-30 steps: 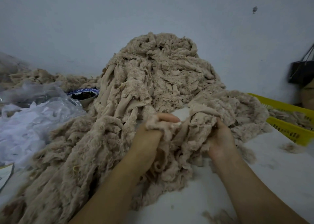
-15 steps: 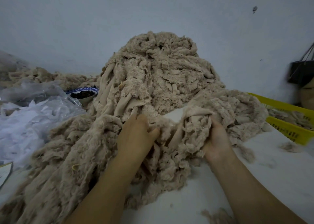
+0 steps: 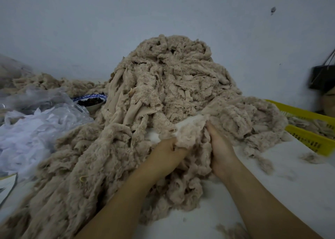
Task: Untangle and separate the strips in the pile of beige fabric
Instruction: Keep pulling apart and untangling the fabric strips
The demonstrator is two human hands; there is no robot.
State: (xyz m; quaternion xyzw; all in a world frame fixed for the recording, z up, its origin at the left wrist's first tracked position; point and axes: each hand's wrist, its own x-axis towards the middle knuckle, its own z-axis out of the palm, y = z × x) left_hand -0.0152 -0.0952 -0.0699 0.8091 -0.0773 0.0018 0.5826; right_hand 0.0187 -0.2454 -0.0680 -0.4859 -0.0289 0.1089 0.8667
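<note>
At centre of the white table (image 3: 272, 180), from 6 up to 12 o'clock, sits the pile of beige fabric (image 3: 172, 86): a tall tangled mound w/ its peak toward the wall (image 3: 72, 30), a long skirt of strips spilling down to 7-8 o'clock and a lower lobe out at 3 o'clock. I see both bare forearms enter from 5-6 o'clock. L side: the left hand (image 3: 165, 157) is at the near foot of the mound, knuckles up, fingers curled tight round a bunch of strips (image 3: 183, 139) that rises out of its fist. R side: the right hand (image 3: 221, 148) is just beside that bunch, at its 3 o'clock, palm turned toward the left hand; its fingers run up and in under the cloth, tips hidden, so I can't tell if they're closed on anything or just pushed in. Hands are near each other, not touching, w/ the bunch between them.

Round the edges: yellow plastic crate (image 3: 308, 140) at 3 o'clock w/ more beige scraps in it, a loose tuft (image 3: 310, 157) on the table just in front of it; black bag (image 3: 321, 77) w/ straps at 2 o'clock by the wall; blue-rimmed bowl (image 3: 91, 103) w/ dark contents at 10 o'clock, right at the pile's edge; clear plastic bag of white scraps (image 3: 36, 130) at 9 o'clock; corner of a printed card (image 3: 7, 186) at 8 o'clock
</note>
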